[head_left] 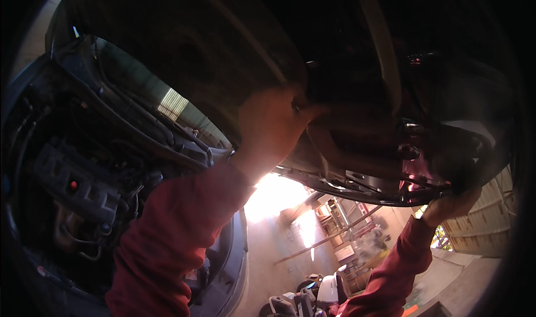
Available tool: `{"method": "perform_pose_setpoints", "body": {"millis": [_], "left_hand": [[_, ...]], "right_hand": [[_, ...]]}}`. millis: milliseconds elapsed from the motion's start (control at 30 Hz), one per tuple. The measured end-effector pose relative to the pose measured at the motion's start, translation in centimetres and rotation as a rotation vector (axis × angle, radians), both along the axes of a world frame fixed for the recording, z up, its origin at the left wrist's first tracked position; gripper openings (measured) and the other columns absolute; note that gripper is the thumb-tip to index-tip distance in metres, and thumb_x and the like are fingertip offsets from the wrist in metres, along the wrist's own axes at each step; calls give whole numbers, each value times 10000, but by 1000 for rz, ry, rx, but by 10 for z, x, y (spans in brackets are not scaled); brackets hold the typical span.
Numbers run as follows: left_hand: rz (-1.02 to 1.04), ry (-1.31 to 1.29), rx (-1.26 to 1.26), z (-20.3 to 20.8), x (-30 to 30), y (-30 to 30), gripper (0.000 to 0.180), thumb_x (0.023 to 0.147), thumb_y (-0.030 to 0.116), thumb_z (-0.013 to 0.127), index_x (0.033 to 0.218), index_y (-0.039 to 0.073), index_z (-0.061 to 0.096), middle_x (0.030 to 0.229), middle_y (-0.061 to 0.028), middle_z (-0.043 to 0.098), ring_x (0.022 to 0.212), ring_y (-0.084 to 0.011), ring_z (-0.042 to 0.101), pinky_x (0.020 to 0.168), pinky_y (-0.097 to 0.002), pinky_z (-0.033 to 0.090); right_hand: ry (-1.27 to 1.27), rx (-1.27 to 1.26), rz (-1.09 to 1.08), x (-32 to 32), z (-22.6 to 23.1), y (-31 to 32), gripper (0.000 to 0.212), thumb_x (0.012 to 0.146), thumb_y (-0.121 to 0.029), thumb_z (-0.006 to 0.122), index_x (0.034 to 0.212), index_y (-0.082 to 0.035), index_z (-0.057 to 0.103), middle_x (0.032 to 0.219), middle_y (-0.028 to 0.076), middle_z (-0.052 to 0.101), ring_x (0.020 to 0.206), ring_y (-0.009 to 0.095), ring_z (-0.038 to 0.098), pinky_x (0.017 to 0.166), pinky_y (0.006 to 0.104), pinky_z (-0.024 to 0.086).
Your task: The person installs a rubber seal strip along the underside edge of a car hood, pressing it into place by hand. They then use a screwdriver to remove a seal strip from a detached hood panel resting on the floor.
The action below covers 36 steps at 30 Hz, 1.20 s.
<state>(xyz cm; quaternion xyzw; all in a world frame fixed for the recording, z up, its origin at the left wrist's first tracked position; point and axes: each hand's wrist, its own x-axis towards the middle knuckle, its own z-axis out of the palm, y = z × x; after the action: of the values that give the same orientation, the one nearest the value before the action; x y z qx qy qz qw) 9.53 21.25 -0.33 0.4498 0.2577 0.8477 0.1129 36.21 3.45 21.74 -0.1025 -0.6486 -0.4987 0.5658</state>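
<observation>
A raised car hood (pixel 357 149) spans the upper part of the view, its dark underside facing me. My left hand (pixel 271 124) reaches up against that underside, beside the edge of a dark inner panel (pixel 223 49). Its thumb points right and its fingers curl into shadow, so what they grip is hidden. At the hood's rim on the right, my right hand (pixel 452 205) is closed around the edge, its fingertips lost in the dark.
Below on the left lies the engine bay, with a dark engine cover (pixel 78 177) and hoses. The windshield (pixel 167 96) is behind it. Shelving with boxes (pixel 346 253) and a white and dark machine (pixel 329 289) stand on the floor beyond. A corrugated wall (pixel 480 222) is at right.
</observation>
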Motion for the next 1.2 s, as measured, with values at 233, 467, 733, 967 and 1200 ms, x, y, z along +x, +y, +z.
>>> {"method": "perform_pose_setpoints", "body": {"millis": [233, 467, 733, 967, 1200], "left_hand": [[-160, 15, 77, -1, -6, -1, 294, 805, 316, 829, 794, 48, 708, 649, -102, 674, 569, -219, 662, 549, -332, 494], [-28, 27, 43, -1, 4, -4, 260, 850, 300, 784, 799, 57, 706, 623, -97, 661, 576, -244, 674, 549, -348, 495], [118, 85, -11, -1, 2, -10, 274, 849, 324, 769, 806, 66, 689, 687, -106, 680, 623, -280, 678, 557, -386, 497], [150, 64, 215, -4, 10, -40, 249, 926, 309, 678, 1069, 107, 707, 813, -95, 716, 659, -283, 692, 568, -391, 538], [13, 22, 368, 5, 22, -51, 236, 906, 170, 717, 1124, 83, 734, 796, -103, 727, 623, -222, 700, 545, -340, 545]], "right_hand": [[252, 134, -198, 0, -2, -11, 431, 1048, -336, 475, 1202, 37, 624, 1098, 120, 648, 963, 230, 631, 882, 363, 520], [278, -53, 85, -33, -17, -6, 486, 1041, -412, 418, 1075, 32, 616, 1037, 161, 622, 841, 238, 653, 651, 313, 590], [300, 212, -216, -25, -9, -9, 453, 1038, -380, 430, 1087, 35, 603, 944, 138, 614, 702, 225, 626, 507, 272, 536], [265, 117, -119, -26, -14, -2, 447, 1045, -370, 420, 1077, 34, 610, 965, 110, 608, 748, 206, 622, 537, 273, 516], [269, 42, 60, -23, -5, -6, 488, 1046, -379, 396, 1123, 47, 621, 1076, 126, 628, 934, 220, 606, 855, 336, 516]]}}
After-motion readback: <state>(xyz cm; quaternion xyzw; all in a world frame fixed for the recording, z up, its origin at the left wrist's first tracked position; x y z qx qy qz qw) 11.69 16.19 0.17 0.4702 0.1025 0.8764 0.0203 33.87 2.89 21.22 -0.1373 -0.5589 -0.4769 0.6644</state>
